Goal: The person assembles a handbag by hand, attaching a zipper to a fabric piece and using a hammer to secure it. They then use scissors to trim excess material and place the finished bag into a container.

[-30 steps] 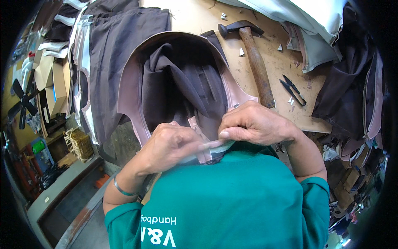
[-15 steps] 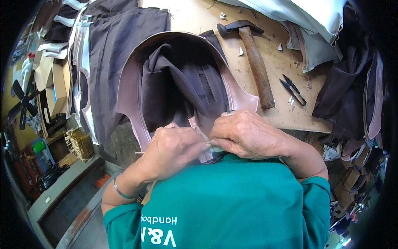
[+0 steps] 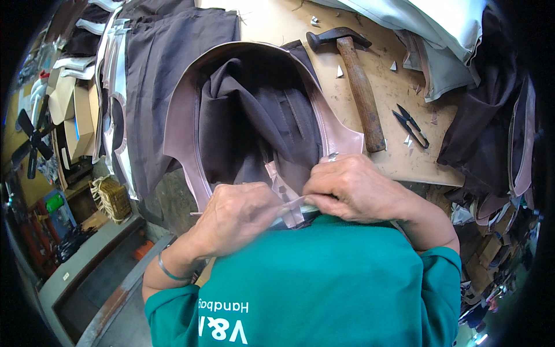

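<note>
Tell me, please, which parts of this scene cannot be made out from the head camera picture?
- Near edge of the mauve bag: hidden by the left hand and right hand.
- Fingertips of both hands: curled under, grip unclear.
- Bag interior: covered by dark lining.
- Fabric stacks at right: cut off by the dark rim.

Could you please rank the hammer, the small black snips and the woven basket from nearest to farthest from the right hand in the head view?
From the right hand:
1. Hammer: just above it on the wooden bench, handle end close to the knuckles.
2. Small black snips: up and to the right, beyond the hammer handle.
3. Woven basket: far left, below the bench, past the left hand.
</note>
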Demonstrator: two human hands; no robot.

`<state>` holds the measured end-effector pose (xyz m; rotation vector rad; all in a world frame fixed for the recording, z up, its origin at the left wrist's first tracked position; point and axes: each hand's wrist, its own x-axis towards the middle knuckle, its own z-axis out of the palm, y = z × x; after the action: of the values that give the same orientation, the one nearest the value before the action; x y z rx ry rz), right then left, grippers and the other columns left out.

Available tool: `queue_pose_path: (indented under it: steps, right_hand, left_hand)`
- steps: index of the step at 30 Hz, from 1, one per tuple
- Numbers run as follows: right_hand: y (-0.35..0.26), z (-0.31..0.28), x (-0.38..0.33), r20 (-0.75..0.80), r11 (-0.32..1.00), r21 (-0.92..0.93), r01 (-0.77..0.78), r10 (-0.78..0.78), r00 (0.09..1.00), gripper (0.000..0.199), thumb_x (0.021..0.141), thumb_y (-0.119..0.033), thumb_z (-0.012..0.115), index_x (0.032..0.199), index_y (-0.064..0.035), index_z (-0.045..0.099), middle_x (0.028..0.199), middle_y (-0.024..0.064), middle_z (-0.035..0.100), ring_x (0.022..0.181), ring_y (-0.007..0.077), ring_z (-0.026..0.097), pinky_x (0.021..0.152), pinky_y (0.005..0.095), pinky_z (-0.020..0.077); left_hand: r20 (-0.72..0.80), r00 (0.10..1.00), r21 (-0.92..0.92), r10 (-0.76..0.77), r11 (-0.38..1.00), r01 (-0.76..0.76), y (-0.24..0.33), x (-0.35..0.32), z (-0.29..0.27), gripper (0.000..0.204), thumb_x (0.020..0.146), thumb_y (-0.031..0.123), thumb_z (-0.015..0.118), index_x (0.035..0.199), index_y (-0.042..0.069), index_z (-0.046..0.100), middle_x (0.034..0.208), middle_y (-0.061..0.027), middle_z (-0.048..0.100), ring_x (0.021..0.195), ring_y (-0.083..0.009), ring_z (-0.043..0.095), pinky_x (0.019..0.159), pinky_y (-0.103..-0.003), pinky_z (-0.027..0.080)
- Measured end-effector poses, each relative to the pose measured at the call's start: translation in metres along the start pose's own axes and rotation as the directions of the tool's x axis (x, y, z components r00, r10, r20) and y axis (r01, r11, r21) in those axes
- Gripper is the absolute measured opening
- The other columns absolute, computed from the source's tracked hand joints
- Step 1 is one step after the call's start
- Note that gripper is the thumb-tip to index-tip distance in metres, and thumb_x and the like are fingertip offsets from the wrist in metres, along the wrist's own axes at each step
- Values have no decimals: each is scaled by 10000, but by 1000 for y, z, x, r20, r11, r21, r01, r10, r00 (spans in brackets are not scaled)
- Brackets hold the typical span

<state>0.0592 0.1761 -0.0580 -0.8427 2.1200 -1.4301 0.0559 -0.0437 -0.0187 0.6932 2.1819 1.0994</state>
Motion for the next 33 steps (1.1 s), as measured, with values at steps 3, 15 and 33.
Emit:
queue_pose_path:
  steps: [3, 15, 33]
  right_hand:
    - [10, -12, -10, 7, 998, -63, 8, -7, 1000, 105, 731, -117, 622, 761, -16, 623, 714, 85, 605, 689, 263, 566, 646, 359, 442]
    - [15, -19, -12, 6, 996, 88, -27, 26, 1000, 142, 763, -158, 571, 777, -21, 602, 732, 125, 573, 725, 309, 552, 667, 394, 422]
    - [-19, 8, 16, 98, 981, 52, 185, -190, 977, 209, 838, -240, 543, 823, -36, 584, 668, 144, 581, 617, 345, 559, 554, 410, 440]
  left_hand:
    - [-18, 1000, -25, 3, 1000, -4, -3, -2, 3, 57, 748, 52, 652, 758, 0, 632, 644, -84, 590, 538, -177, 575, 482, -274, 426]
    - [-35, 999, 6, -23, 1000, 23, -5, -7, 0, 96, 754, 76, 664, 743, -9, 622, 658, -97, 603, 543, -169, 578, 477, -270, 420]
    - [-348, 916, 393, 199, 918, -50, 3, 35, -60, 84, 776, 76, 593, 842, 60, 642, 1034, -135, 586, 966, -298, 560, 809, -360, 443]
